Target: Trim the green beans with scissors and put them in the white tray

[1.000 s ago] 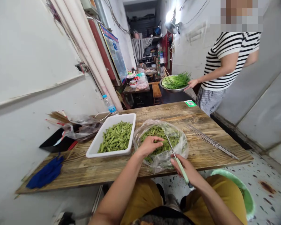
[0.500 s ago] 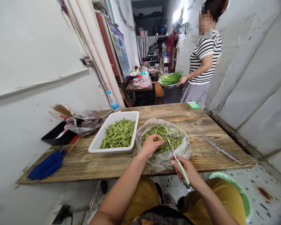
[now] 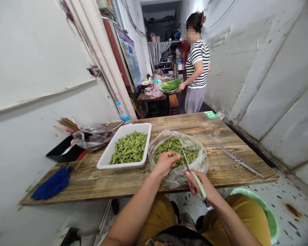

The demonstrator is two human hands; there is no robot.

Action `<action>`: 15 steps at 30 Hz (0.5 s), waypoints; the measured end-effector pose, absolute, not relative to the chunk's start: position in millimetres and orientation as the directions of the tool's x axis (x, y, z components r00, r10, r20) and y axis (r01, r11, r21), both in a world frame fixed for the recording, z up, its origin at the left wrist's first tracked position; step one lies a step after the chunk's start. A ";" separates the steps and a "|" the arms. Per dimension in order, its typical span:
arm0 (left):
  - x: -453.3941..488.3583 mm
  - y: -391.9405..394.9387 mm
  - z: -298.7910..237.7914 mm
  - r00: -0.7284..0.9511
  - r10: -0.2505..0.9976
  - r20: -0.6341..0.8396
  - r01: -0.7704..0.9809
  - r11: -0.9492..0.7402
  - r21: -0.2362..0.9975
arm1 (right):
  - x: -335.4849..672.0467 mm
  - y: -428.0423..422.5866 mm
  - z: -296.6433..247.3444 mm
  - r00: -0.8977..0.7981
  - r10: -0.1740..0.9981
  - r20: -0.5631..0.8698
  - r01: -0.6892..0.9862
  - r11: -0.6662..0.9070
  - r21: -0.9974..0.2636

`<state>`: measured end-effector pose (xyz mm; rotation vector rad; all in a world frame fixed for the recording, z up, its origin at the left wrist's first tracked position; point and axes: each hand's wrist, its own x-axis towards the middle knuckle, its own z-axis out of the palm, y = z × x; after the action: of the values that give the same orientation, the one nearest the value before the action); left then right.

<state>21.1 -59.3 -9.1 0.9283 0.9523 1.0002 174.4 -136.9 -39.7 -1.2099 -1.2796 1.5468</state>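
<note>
A clear plastic bag [image 3: 201,163] of green bean pods [image 3: 169,145] sits on the wooden table [image 3: 97,182] in front of me. My left hand [image 3: 165,162] reaches into the bag and its fingers pinch a pod. My right hand [image 3: 201,184] is closed round the green handles of scissors [image 3: 192,174], whose blades point up over the bag. To the left stands a white tray [image 3: 104,162] filled with cut pods.
Metal skewers [image 3: 233,158] lie on the table's right side. A black bin with a plastic bag [image 3: 66,150], a blue cloth [image 3: 52,184] and a water bottle [image 3: 123,113] are at the left. A green basin [image 3: 268,213] stands by my right knee. A person in a striped shirt [image 3: 196,68] carries greens farther back.
The person in the striped shirt has walked away down the aisle with the bowl of greens. My left hand has drawn back toward me with a pod; the scissors have moved closer to it.
</note>
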 end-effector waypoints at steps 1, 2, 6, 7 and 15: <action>21.8 -59.7 -10.4 0.245 0.947 -0.207 -0.250 0.268 0.931 | 174.5 -136.4 -40.1 -0.239 0.949 -0.208 0.019 -0.210 -0.978; 22.3 -59.9 -11.8 0.240 0.948 -0.210 -0.255 0.270 0.929 | 174.6 -136.1 -40.5 -0.233 0.946 -0.224 0.031 -0.224 -0.974; 24.3 -59.8 -16.5 0.205 0.956 -0.208 -0.277 0.261 0.925 | 174.0 -137.9 -41.5 -0.220 0.953 -0.208 0.006 -0.212 -0.977; 25.0 -60.0 -17.0 0.195 0.959 -0.206 -0.280 0.256 0.925 | 173.7 -138.7 -41.3 -0.223 0.955 -0.198 -0.006 -0.205 -0.979; 31.6 -63.9 -17.6 0.168 0.968 -0.188 -0.244 0.225 0.943 | 171.3 -140.3 -37.0 -0.237 0.951 -0.198 0.027 -0.197 -0.980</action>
<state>31.6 -63.9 -17.6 0.9307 1.0075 1.0676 171.3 -140.3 -37.0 -1.2357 -1.2873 1.5380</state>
